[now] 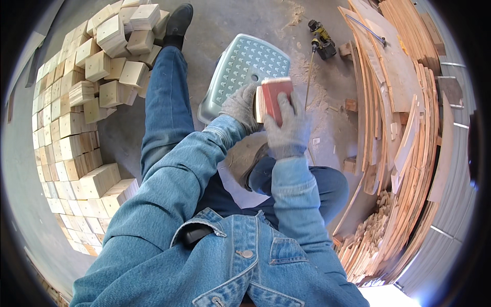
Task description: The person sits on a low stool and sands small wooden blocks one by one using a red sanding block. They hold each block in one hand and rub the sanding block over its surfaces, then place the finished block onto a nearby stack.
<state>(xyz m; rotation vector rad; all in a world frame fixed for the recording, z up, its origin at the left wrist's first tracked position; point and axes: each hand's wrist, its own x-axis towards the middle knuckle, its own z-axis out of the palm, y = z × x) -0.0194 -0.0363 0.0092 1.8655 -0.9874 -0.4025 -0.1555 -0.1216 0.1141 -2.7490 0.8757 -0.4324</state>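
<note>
My left hand (240,106), in a grey glove, is closed around a pale wooden block (259,105), most of which its fingers and the red piece hide. Pressed against that block is a reddish sanding block (276,91) with a lighter edge. My right hand (287,129), gloved in grey too, grips the sanding block from the right, fingers over its red face. Both hands are just above the near edge of a light blue-green plastic step stool (255,57) with a dimpled top.
Cut wooden blocks (71,123) are stacked high at the left, beside my outstretched leg. A yellow-and-black cordless drill (321,42) with a long bit lies on the dusty floor beyond the stool. Long boards (404,61) and thin offcuts (368,238) line the right side.
</note>
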